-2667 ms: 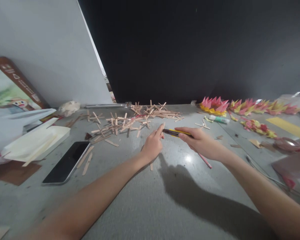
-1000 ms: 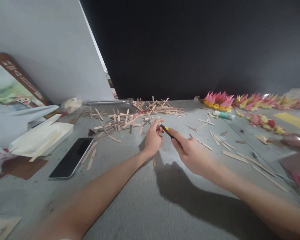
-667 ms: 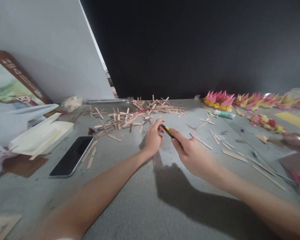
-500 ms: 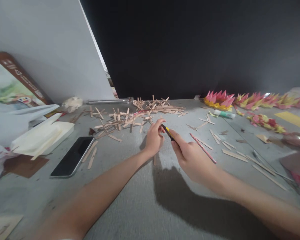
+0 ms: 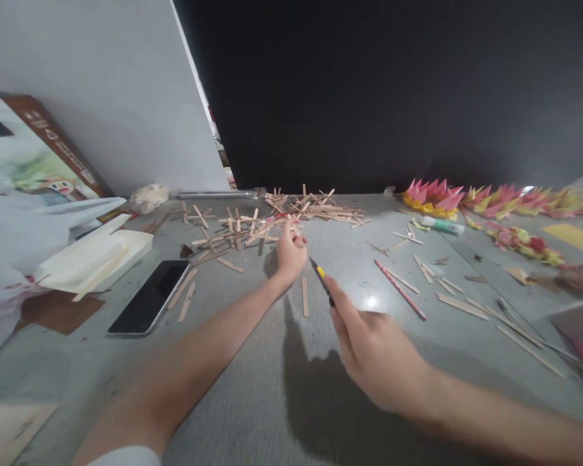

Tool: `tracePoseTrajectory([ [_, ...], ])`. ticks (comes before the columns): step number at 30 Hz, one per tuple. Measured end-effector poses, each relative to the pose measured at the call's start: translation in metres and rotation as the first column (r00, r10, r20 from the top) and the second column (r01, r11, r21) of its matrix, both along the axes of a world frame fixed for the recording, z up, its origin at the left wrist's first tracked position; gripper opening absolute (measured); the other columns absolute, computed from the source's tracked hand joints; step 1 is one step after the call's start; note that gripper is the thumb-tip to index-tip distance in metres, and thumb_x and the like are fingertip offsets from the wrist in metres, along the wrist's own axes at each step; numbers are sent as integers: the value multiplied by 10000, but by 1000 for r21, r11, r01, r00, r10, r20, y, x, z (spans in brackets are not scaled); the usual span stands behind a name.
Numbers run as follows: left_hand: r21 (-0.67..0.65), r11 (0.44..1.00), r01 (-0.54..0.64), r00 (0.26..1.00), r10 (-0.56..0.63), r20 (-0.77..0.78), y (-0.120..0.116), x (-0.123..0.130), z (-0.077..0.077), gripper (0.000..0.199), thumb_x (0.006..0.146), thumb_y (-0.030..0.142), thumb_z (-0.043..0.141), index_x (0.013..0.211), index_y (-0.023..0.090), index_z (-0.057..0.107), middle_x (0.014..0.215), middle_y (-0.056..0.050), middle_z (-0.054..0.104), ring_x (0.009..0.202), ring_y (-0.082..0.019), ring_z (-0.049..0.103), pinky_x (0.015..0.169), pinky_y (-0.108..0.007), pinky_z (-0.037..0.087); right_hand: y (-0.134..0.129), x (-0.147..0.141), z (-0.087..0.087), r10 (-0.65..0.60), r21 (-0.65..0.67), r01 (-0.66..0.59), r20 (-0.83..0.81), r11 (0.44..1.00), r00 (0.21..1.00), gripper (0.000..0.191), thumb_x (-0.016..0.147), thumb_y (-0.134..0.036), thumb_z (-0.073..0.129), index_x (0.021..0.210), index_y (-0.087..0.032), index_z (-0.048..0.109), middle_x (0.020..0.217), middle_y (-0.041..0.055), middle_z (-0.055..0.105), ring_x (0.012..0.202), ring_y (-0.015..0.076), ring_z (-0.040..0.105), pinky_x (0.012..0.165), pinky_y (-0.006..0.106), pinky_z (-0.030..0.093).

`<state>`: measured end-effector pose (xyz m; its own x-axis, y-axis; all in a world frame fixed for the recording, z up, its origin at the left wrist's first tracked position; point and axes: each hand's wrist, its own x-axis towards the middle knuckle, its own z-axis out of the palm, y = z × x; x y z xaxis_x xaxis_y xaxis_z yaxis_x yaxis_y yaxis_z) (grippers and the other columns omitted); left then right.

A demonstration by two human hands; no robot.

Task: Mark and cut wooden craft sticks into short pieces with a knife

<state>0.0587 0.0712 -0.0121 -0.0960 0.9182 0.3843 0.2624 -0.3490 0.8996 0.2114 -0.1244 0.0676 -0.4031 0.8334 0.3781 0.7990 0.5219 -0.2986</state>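
My right hand point(image 5: 369, 343) is closed round a yellow and black cutter point(image 5: 322, 274), its tip pointing up and to the left. My left hand point(image 5: 291, 249) reaches to the near edge of the pile of wooden sticks point(image 5: 330, 210), its fingers curled. Whatever those fingers hold, if anything, is too small to make out. One flat wooden stick point(image 5: 306, 298) lies on the grey table point(image 5: 243, 388) between my two hands. Crossed sticks point(image 5: 236, 228) lie just left of my left hand.
At the left are a phone point(image 5: 148, 298) and a white tray point(image 5: 97, 259). On the right lie a red striped stick point(image 5: 399, 289), loose sticks point(image 5: 461, 305), a glue stick point(image 5: 442, 226) and pink-yellow paper flowers point(image 5: 432, 197). A black panel point(image 5: 393, 97) stands behind.
My left hand has moved away from the cutter, to the left toward the stick pile. My right hand has drawn back toward me with the cutter. The single stick between them now shows fully.
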Motion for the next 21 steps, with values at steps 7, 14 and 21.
tracePoseTrajectory([
  [7,95,986,133,991,-131,-26,6,-6,4,554,944,67,524,1463,261,505,765,17,683,679,-151,606,722,-270,451,21,19,13,-45,24,55,-297,998,954,502,1108,-296,349,1587,-155,402,663,-12,610,461,148,486,503,282,359],
  [14,-10,976,217,974,-216,75,5,-5,7,693,962,115,546,1588,301,312,784,37,686,563,-120,488,608,-241,383,92,41,-51,-267,-244,130,-698,961,665,443,1085,-480,433,1436,-216,490,615,-73,492,536,156,493,544,263,398],
  [21,-99,971,216,973,-205,108,10,-4,4,405,951,197,623,1303,227,424,806,14,743,581,-121,552,585,-236,397,110,45,-79,-318,-338,37,-838,941,443,446,1044,-539,480,1343,-209,493,552,-111,487,452,129,459,485,238,361],
])
